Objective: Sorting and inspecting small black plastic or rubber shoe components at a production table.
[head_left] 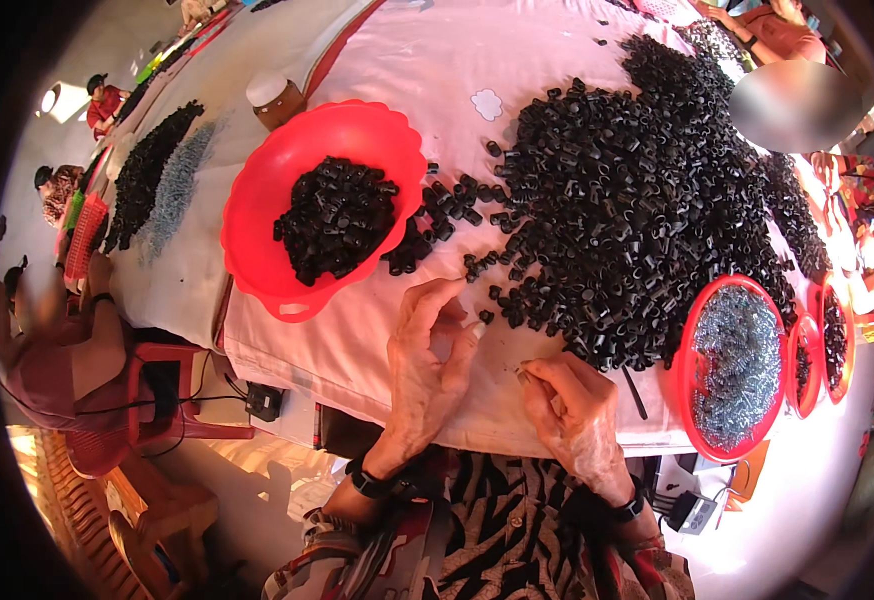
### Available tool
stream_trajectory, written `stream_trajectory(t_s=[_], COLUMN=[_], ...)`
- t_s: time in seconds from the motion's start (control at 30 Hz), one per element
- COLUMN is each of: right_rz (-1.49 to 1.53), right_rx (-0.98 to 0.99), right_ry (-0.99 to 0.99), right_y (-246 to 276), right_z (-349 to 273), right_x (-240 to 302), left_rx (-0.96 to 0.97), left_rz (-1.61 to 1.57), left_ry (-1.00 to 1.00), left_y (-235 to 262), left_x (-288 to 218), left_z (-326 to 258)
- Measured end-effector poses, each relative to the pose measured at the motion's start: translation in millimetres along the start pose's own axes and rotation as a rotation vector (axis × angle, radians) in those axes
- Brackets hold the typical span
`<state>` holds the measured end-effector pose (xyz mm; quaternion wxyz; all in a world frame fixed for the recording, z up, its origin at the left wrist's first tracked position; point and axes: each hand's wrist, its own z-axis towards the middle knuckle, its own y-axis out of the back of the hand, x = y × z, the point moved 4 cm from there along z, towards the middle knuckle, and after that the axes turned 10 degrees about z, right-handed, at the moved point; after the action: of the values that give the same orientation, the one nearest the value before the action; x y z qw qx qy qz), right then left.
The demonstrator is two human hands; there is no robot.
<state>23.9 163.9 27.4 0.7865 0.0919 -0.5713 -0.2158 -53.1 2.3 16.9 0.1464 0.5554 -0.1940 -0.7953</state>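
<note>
My left hand (425,365) is over the cloth near the table's front edge, fingers curved and thumb apart from the index finger, with nothing visible between them. Close to its thumb tip is a small black plastic cap (486,317). To the right, my right hand (577,412) is closed in a pinch, and whatever is at its fingertips is too small to make out. Beyond both hands spreads a big heap of black plastic caps (617,210). A red scalloped basin (267,165) at the left holds more black caps (332,220), and others lie loose beside it.
A red oval tray (692,420) of thin silver metal pieces (735,365) stands at the right, with smaller red trays beyond. A dark thin tool (635,393) lies by the heap. Behind the basin is a brown jar (275,103). Other people sit around the tables.
</note>
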Motion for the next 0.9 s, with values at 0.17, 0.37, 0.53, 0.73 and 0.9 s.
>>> stream_trajectory(t_s=[0.17, 0.37, 0.53, 0.73, 0.9], right_rz=[0.054, 0.079, 0.083, 0.092, 0.113], right_rx=[0.041, 0.023, 0.010, 0.000, -0.012], right_ry=[0.052, 0.074, 0.072, 0.064, 0.064], right_y=[3, 5, 5, 7, 8], right_z=[2, 2, 1, 1, -1], right_x=[-3, -4, -4, -2, -3], left_rx=[0.038, 0.245, 0.328, 0.383, 0.383], left_rz=[0.065, 0.334, 0.327, 0.222, 0.156], left_ry=[-0.010, -0.039, -0.131, -0.081, -0.077], left_y=[-3, -9, -3, -8, -24], left_x=[-2, -8, -9, -6, -11], left_z=[15, 27, 36, 37, 44])
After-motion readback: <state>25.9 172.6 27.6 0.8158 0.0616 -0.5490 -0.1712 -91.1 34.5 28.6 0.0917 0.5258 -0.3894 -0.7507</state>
